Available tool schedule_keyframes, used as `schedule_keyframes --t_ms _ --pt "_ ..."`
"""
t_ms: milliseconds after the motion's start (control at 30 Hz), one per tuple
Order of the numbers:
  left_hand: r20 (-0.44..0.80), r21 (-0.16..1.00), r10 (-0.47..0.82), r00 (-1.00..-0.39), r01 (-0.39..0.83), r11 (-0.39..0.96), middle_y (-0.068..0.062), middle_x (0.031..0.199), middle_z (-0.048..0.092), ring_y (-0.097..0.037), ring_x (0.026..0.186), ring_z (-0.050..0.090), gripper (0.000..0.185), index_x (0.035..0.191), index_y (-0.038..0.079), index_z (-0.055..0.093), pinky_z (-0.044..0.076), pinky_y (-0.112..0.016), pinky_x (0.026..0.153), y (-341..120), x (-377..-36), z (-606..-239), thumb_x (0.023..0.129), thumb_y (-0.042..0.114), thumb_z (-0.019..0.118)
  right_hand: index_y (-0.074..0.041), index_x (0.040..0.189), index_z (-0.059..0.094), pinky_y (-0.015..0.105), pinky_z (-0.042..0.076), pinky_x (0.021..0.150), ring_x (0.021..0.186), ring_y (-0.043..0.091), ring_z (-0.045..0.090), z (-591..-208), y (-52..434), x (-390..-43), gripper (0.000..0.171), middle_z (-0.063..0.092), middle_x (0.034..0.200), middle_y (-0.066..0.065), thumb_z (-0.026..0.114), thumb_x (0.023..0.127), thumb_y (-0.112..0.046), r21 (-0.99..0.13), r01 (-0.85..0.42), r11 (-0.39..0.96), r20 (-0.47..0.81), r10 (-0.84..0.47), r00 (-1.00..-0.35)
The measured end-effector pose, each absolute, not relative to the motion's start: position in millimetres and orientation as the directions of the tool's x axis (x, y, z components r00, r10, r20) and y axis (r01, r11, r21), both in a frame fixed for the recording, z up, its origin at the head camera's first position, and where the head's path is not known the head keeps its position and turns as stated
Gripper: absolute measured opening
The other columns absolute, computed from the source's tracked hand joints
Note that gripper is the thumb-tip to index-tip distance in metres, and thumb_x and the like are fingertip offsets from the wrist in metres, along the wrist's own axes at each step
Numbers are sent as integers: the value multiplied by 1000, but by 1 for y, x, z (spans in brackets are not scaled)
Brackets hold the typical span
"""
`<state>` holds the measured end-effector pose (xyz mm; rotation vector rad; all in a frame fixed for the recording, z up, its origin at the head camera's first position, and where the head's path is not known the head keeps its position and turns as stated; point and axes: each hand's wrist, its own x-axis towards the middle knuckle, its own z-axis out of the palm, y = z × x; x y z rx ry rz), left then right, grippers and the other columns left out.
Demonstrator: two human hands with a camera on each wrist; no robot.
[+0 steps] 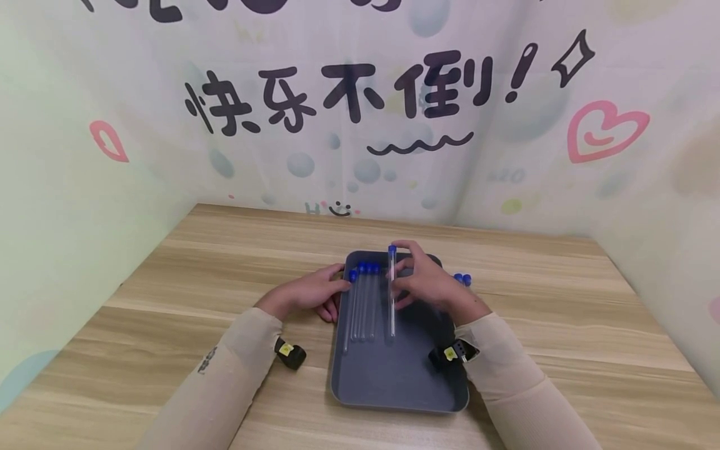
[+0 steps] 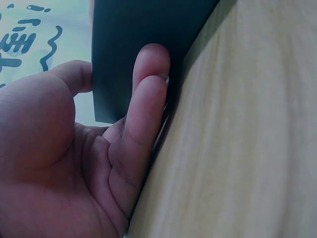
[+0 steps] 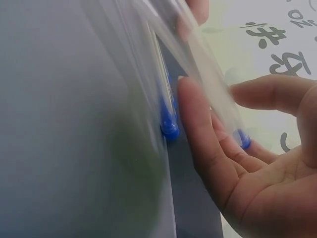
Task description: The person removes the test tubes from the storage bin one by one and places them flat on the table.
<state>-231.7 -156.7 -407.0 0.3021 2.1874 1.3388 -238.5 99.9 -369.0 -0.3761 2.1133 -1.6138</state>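
Fingers of right hand (image 1: 430, 282): capped tube (image 1: 392, 315) pinched over tray (image 1: 402, 381), beside four tubes (image 1: 362, 309) laid inside. Tray wall gripped by left hand (image 1: 312, 290). Step judged: tube transfer, direction unclear; steady pinch needed next.

A pale, faintly creased backdrop (image 1: 281, 37) is rising behind the wood-grain tabletop (image 1: 225, 256), carrying bold black characters (image 1: 354, 94), a wavy line (image 1: 420, 147), a pink heart (image 1: 599, 140) and bluish bubbles (image 1: 300, 164). A greenish-white left wall (image 1: 62, 237) and a pale right wall (image 1: 669, 262) are flanking it under soft light.
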Motion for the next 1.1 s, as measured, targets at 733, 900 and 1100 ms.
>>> schedule_keyframes --t_ms 733,900,1100 --pt "-338 874 461 -820 -93 476 -13 81 65 -18 63 67 57 157 22 25 59 -30 57 -157 -233 -409 105 33 45 -20 157 19 50 62 68 75 26 64 -350 109 -238 87 49 119 30 61 88 11 -978 -20 209 -72 -424 -903" --pt "-340 873 464 -818 -92 479 -13 82 65 -18 64 67 58 158 22 23 59 -30 58 -157 -233 -409 105 33 45 -21 156 20 52 62 69 80 27 64 -347 112 -239 85 50 113 23 61 88 10 -981 -12 195 -71 -413 -908" --pt "-339 874 459 -821 -94 477 -13 82 64 -19 64 66 57 157 22 26 59 -30 58 -158 -232 -410 105 33 46 -21 156 20 51 62 69 81 26 65 -342 116 -239 83 49 111 18 62 90 8 -978 -27 205 -56 -391 -919"
